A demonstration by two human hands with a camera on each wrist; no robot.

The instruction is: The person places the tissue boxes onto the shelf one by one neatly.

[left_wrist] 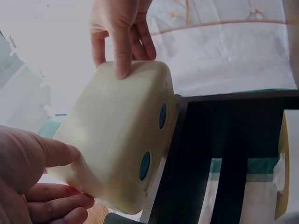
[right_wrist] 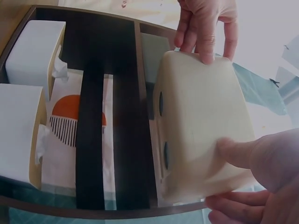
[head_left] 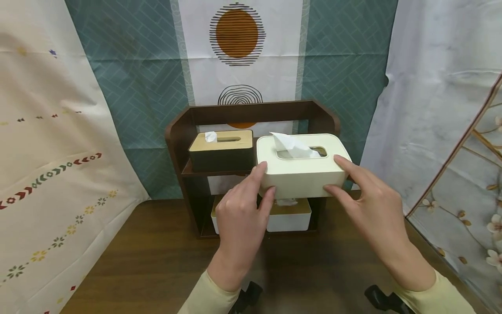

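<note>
A cream tissue box (head_left: 302, 185) with a white tissue poking from its top slot is held between both hands at the right part of the brown shelf's upper board. My left hand (head_left: 241, 207) grips its left end, thumb on the front. On the opposite end, my right hand (head_left: 372, 205) has the same kind of grip. Round dark pads show on the box's underside (left_wrist: 145, 165) in the left wrist view. Left of it on the upper board sits a black tissue box (head_left: 221, 159) with a wood-toned lid.
The brown two-tier shelf (head_left: 251, 113) stands on a dark wooden table (head_left: 157, 261) before a patterned cloth. Two white tissue boxes with wood-toned lids occupy its lower tier, one (head_left: 289, 221) on the right, partly behind the hands. Printed curtains (head_left: 435, 109) hang at both sides.
</note>
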